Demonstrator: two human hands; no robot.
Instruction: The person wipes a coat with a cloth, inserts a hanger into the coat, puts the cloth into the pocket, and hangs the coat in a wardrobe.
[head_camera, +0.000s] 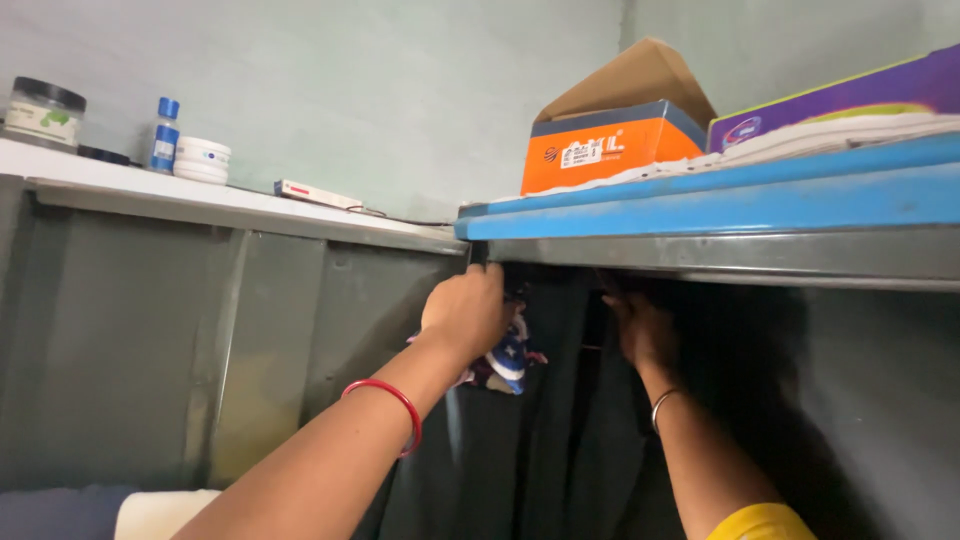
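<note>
Left hand (465, 315) clenched on a patterned cloth (505, 358) just under the blue shelf (700, 205) edge — cloth hangs below the grip, bunched. Right hand (640, 328) up in the shadow beside it; grip state can't tell. Dark curtain (560, 440) hangs below both. Looks mid-way — cloth not yet free. Count: two hands, one patterned cloth, two boxes (610, 150) above.
</note>
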